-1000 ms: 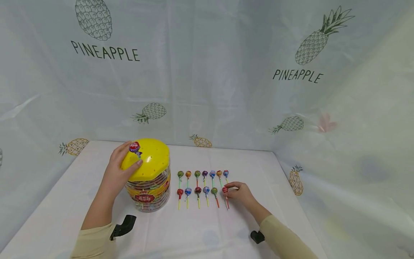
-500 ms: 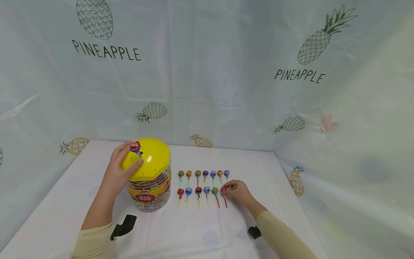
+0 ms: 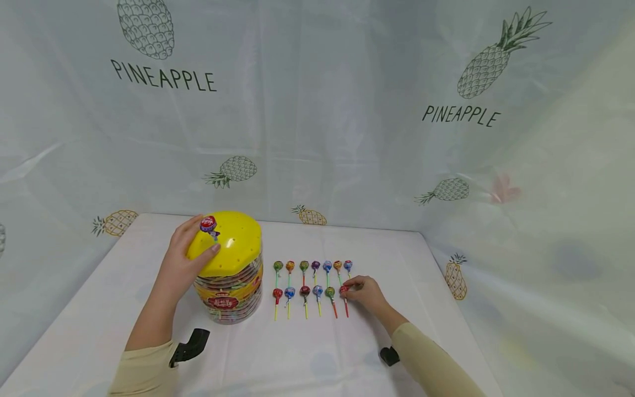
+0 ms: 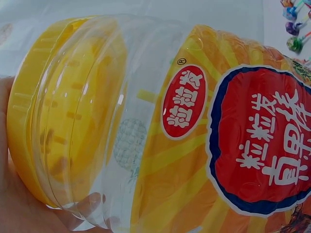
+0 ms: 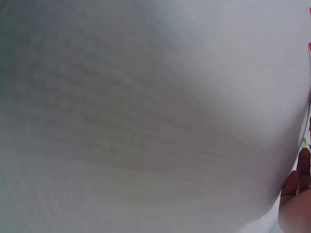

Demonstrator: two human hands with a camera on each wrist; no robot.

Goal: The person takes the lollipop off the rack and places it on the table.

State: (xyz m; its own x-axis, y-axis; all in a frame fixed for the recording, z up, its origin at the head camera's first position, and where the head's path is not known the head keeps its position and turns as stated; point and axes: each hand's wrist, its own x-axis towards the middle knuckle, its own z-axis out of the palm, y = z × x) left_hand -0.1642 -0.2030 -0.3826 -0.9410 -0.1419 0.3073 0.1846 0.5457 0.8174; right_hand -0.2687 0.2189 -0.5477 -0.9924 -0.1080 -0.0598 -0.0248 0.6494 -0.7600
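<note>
In the head view a clear ribbed plastic jar (image 3: pixel 229 300) with a yellow lid (image 3: pixel 235 242) stands left of centre. My left hand (image 3: pixel 184 262) grips it at the lid, thumb on top and fingers round the far side. The left wrist view shows the jar's orange and red label (image 4: pixel 262 141) close up. At the right end of the front row my right hand (image 3: pixel 367 293) pinches a red lollipop (image 3: pixel 344 289) by its wrapped head, its red stick pointing towards me. In the right wrist view only part of the right hand (image 5: pixel 296 206) shows at the edge.
Two rows of wrapped lollipops lie on the white-covered table (image 3: pixel 278 358), heads away from me. The back row ends in a blue lollipop (image 3: pixel 348 266), and a green lollipop (image 3: pixel 330 293) lies beside the pinched one. A pineapple-print curtain (image 3: pixel 337 110) hangs behind the table.
My right hand has shifted slightly to the left with the red lollipop, bringing it into line with the front row. The left hand keeps its grip on the jar.
</note>
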